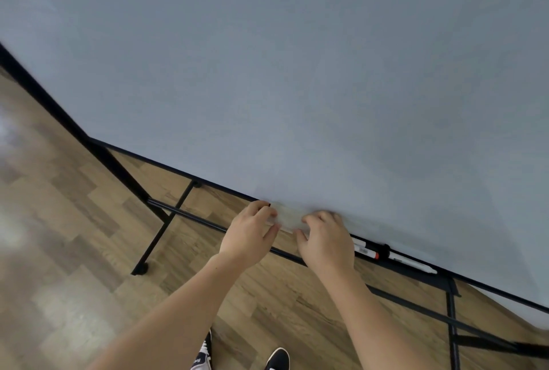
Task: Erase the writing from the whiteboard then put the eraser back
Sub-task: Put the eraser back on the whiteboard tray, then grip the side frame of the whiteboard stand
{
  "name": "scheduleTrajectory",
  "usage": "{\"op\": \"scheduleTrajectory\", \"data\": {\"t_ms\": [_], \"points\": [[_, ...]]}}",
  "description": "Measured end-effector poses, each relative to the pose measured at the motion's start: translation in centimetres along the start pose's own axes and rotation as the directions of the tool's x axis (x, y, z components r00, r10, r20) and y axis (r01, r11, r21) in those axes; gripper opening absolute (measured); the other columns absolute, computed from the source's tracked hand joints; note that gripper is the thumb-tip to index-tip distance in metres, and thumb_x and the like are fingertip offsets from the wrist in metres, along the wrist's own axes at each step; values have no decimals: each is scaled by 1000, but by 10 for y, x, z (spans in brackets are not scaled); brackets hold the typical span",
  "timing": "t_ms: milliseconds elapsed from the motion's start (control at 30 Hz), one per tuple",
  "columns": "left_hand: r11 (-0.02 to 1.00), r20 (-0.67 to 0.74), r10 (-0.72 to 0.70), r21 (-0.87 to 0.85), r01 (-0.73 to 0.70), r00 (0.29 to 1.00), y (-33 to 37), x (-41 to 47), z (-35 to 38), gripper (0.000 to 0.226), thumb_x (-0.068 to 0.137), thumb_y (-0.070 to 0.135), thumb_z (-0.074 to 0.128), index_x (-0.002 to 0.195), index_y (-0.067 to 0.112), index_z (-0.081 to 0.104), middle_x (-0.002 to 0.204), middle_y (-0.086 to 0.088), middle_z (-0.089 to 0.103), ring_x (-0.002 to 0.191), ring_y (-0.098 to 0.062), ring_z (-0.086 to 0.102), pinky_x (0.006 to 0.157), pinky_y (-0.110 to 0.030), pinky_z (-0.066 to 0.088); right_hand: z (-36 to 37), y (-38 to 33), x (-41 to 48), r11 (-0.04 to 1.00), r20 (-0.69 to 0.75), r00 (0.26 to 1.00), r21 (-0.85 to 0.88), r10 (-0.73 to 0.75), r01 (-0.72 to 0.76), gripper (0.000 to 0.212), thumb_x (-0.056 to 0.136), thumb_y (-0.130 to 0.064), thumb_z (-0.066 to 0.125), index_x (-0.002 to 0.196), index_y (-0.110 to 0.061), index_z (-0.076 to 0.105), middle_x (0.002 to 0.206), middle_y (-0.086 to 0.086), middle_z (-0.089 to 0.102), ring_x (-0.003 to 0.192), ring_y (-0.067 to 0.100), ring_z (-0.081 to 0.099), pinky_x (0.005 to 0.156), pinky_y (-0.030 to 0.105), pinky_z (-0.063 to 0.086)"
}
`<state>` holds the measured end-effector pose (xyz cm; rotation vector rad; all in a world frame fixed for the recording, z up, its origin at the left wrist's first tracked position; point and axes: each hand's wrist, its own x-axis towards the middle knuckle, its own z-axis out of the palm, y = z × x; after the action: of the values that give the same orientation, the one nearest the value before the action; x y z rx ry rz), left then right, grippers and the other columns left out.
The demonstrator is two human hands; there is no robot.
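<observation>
A: Nearest the camera?

B: Two dark shoes with white trim (242,355) at the bottom edge, standing on the brown wood-plank floor (74,251). Bare forearms run up from there to the hands.

A: Hands?

B: Left hand (248,234) and right hand (325,240) meet at the lower edge of the board, both closed on a pale, flat rectangular eraser (286,218) — it is blurred, so its exact outline is hard to tell. Left fingers are curled over its left end with the thumb underneath; right fingers are bent over its right end, thumb tucked below. The eraser sits between the two hands, against the bottom strip of the board (whether it rests on the ledge or is only held there, I cannot tell).

A: To the right of that?

B: Just beside the right hand, a white marker with a red end (367,251) lies on the ledge; next along, a white marker with a black cap (411,262), end to end with the first.

A: Beyond?

B: The black metal stand (166,221) — thin crossbars, a slanted leg ending at a small castor on the floor. Then the large pale grey-blue whiteboard (297,72) fills the upper frame, its surface showing no writing.
</observation>
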<state>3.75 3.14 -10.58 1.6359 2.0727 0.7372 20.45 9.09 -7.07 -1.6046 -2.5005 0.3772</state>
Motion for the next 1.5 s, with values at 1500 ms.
{"op": "scheduleTrajectory", "data": {"t_ms": [1500], "points": [[986,-314,-158,-103,132,936,-333,26,-474,45,92,42,64,134,29,53,132,14,56,121,-3,53,105,-37,49,-17,-563,178,768,-533,833,470,-146,436,34,88,-32,71,116,-13,67,101,0,72,89,18,68,76,38,59]]}}
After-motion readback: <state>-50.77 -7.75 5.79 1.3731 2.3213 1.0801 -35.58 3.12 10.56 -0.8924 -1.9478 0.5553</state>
